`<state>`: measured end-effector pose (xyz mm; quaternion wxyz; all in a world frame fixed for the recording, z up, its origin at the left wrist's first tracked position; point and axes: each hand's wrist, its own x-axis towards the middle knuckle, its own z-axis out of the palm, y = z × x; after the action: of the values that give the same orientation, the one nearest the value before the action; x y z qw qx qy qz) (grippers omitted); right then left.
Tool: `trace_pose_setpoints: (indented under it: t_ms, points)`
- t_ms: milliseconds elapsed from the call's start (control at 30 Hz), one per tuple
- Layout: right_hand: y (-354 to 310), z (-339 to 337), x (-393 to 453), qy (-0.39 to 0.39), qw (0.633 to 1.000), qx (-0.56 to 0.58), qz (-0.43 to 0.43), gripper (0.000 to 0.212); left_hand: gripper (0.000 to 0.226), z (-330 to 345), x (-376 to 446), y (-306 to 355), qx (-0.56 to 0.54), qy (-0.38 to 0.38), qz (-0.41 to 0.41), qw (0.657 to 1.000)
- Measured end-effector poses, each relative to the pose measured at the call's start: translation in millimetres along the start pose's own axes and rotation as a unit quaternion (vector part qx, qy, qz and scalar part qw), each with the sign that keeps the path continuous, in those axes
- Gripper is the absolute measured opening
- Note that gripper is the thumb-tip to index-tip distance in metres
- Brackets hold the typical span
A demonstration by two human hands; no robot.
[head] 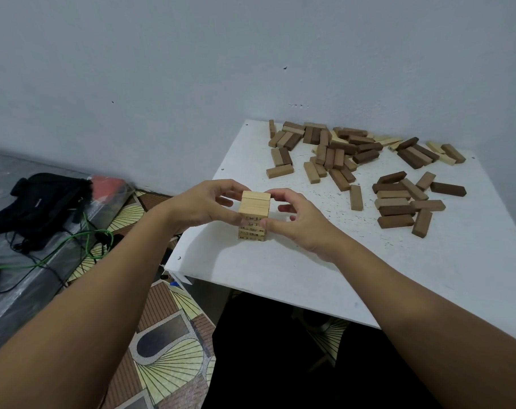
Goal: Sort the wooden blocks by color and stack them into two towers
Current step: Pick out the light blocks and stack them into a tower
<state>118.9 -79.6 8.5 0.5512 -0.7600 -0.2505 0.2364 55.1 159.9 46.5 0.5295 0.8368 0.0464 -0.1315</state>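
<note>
Light tower (pixel 253 215), near table (pixel 280 270) edge: left hand (pixel 203 205) and right hand (pixel 298 219) pinch opposite sides, likely squaring layers. Unsorted blocks (pixel 366 166) beyond tower, well apart.

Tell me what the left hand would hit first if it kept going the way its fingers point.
The left hand points right, and its fingers already rest on the light tower. Beyond it, probably the right hand.
</note>
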Motion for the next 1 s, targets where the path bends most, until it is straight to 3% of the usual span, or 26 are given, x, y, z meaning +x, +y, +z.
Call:
trace_pose_setpoints:
  t_ms: [67, 133, 233, 333, 467, 567, 633, 833, 1000]
  points:
    - [1.1, -0.2, -0.9, -0.004, 1.0, -0.001, 0.002, 0.061, 0.056, -0.3, -0.7, 0.3, 0.008, 0.0, -0.002, 1.0]
    - [1.4, 0.3, -4.2, 0.001, 1.0, 0.017, 0.009, 0.067, 0.083, -2.2, -3.4, -1.7, 0.017, -0.002, -0.024, 1.0]
    - [-1.1, 7.5, -11.1, 0.043, 0.993, 0.109, 0.014, 0.071, 0.111, 2.0, -10.7, -7.8, -0.077, 0.032, -0.032, 0.996]
    - [-3.7, 27.8, -16.2, 0.108, 0.977, 0.183, 0.01, 0.072, 0.098, 27.7, -16.3, -5.7, -0.247, 0.139, -0.015, 0.959]
    - [-5.1, 57.2, -18.1, 0.123, 0.965, 0.23, 0.013, 0.056, 0.101, 68.7, -15.7, 1.2, -0.307, 0.215, -0.015, 0.927]
    - [-16.8, 65.1, -21.3, 0.102, 0.952, 0.287, 0.022, 0.036, 0.109, 85.6, -14.0, 5.0, -0.339, 0.228, -0.027, 0.912]
    - [-23.1, 69.3, -21.3, 0.105, 0.944, 0.313, 0.025, 0.042, 0.111, 93.0, -13.2, 7.3, -0.347, 0.229, -0.026, 0.909]
    - [-10.9, 82.9, -9.6, 0.142, 0.937, 0.317, 0.033, 0.055, 0.074, 104.9, -11.1, 17.5, -0.361, 0.254, -0.019, 0.897]
    - [-6.4, 88.2, -6.9, 0.143, 0.936, 0.32, 0.041, 0.063, 0.087, 110.3, -10.7, 16.8, -0.362, 0.253, -0.008, 0.897]
